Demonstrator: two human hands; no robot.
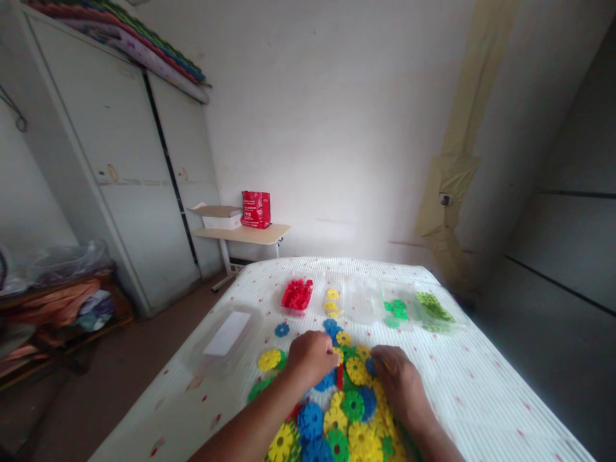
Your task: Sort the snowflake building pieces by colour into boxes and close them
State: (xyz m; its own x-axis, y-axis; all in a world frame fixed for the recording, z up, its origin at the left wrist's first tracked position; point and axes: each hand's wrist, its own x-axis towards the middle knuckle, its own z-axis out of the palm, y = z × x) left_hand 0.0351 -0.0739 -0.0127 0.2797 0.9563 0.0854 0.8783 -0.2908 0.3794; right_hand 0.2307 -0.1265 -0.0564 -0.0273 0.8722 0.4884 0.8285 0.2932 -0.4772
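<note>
A heap of flower-shaped plastic discs, the interlocking snowflake kind, spreads over the near part of the table, with yellow [357, 370], blue [310, 419] and green [353, 405] ones mixed together. My left hand [312, 357] is closed above the heap's left side, thumb and forefinger pinched at a yellow snowflake disc [339, 355]. At the right edge my right hand [398, 380] reaches in with bent fingers close together; what lies under them is mostly hidden. Between the hands a red piece [340, 376] stands among the discs.
Clear trays along the far side hold red pieces [297, 294], yellow discs [332, 306], green discs [396, 309] and light-green pieces [433, 307]. A tray with a white card [228, 333] sits at left. Behind, a side table [269, 233] carries a red bag [256, 210].
</note>
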